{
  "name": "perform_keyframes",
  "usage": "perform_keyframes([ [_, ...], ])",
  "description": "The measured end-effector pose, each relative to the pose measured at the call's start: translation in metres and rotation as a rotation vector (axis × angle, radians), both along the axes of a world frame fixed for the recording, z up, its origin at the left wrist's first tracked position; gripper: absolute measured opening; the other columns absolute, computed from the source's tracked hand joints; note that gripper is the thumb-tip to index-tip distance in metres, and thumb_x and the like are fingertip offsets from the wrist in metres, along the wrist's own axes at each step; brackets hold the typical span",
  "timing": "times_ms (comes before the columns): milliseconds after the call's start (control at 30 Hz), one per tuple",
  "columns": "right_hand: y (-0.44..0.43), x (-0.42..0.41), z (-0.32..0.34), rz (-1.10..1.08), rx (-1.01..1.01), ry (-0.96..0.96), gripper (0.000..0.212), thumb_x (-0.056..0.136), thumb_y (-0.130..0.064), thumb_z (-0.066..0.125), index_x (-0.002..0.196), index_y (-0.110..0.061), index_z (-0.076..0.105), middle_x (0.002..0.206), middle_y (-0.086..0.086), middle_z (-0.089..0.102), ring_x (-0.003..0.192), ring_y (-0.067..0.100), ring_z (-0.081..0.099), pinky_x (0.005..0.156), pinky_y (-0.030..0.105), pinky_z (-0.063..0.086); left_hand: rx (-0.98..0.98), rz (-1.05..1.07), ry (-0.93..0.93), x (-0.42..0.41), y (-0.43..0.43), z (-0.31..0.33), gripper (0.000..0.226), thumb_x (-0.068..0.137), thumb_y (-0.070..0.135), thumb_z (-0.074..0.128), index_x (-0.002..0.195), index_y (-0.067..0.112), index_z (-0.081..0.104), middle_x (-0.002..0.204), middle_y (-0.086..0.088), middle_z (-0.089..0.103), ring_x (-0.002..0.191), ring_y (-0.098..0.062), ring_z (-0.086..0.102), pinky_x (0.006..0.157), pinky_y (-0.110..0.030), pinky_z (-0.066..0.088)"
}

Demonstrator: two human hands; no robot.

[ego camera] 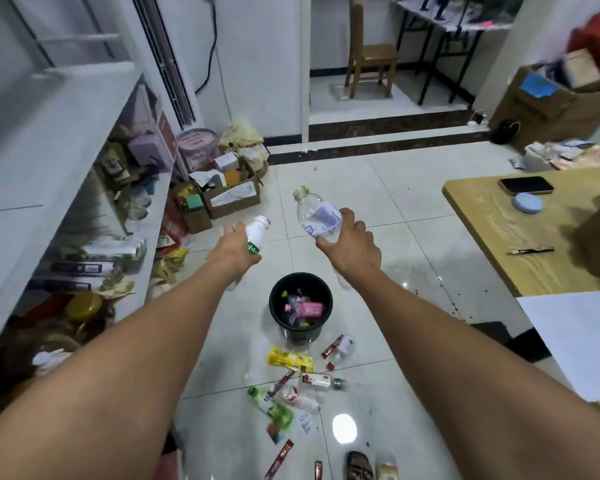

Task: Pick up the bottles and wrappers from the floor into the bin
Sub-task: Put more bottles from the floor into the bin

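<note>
Clutching a white bottle [255,235] in the left grip [238,249] and a clear labelled bottle [317,213] in the right grip [352,247]. Holding both just beyond the black bin [299,336] (already part-filled with bottles). Nearer, on the floor [413,209] beside the bin: a yellow wrapper [290,360], red sachets [279,459], small bottles [321,381].

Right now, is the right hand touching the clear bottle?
Touching. Head view shows the right hand gripping the clear bottle round its lower body.
</note>
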State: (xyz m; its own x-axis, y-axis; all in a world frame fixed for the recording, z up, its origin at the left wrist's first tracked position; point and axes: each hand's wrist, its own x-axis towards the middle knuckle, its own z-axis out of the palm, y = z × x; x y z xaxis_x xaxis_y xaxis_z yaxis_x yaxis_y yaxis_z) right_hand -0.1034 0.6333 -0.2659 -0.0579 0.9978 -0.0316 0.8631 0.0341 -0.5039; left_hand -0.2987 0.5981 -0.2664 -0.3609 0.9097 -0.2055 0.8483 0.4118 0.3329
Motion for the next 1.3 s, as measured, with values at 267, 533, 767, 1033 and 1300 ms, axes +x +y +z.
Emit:
perform_keyframes([
  [267,0.116,-0.033,-0.111,0.028,0.018,-0.009,0.065,0.088,-0.049,0.055,0.141,-0.022,0.028,0.125,0.011,0.049,0.114,0.032,0.048,0.082,0.039,0.042,0.018,0.032,-0.033,-0.024,0.103,-0.116,0.058,0.083,0.024,0.069,0.129,0.006,0.037,0.127,-0.015,0.042,0.112,-0.033,0.05,0.09,-0.043,0.045],
  [533,0.189,-0.039,-0.313,0.06,-0.027,-0.016,0.064,0.085,-0.046,0.057,0.138,-0.023,0.031,0.126,0.011,0.048,0.114,0.034,0.048,0.084,0.038,0.039,0.055,-0.036,-0.043,-0.026,0.182,-0.311,0.056,0.083,0.025,0.068,0.127,0.008,0.038,0.125,-0.012,0.041,0.107,-0.034,0.053,0.081,-0.042,0.043],
  [767,0.217,-0.064,-0.478,0.016,0.014,0.196,0.066,0.081,-0.03,0.063,0.135,-0.019,0.026,0.127,0.013,0.037,0.112,0.038,0.043,0.079,0.036,0.035,0.081,-0.04,-0.006,-0.044,0.202,-0.481,0.054,0.083,0.027,0.067,0.125,0.009,0.04,0.124,-0.01,0.041,0.107,-0.032,0.053,0.08,-0.039,0.044],
  [1033,0.243,-0.074,-0.596,0.06,0.113,0.235,0.072,0.083,-0.036,0.066,0.14,-0.021,0.025,0.136,0.005,0.045,0.117,0.031,0.035,0.097,0.043,0.038,0.132,-0.05,0.117,-0.066,0.225,-0.581,0.054,0.083,0.03,0.068,0.126,0.012,0.04,0.125,-0.008,0.042,0.108,-0.03,0.052,0.079,-0.038,0.044],
  [1300,0.239,-0.08,-0.648,0.216,0.047,-0.064,0.066,0.085,-0.027,0.069,0.14,-0.022,0.033,0.131,0.008,0.051,0.124,0.035,0.038,0.081,0.038,0.045,0.126,-0.046,0.159,-0.074,0.224,-0.597,0.054,0.082,0.03,0.068,0.126,0.014,0.041,0.123,-0.007,0.043,0.106,-0.029,0.053,0.075,-0.037,0.043],
])
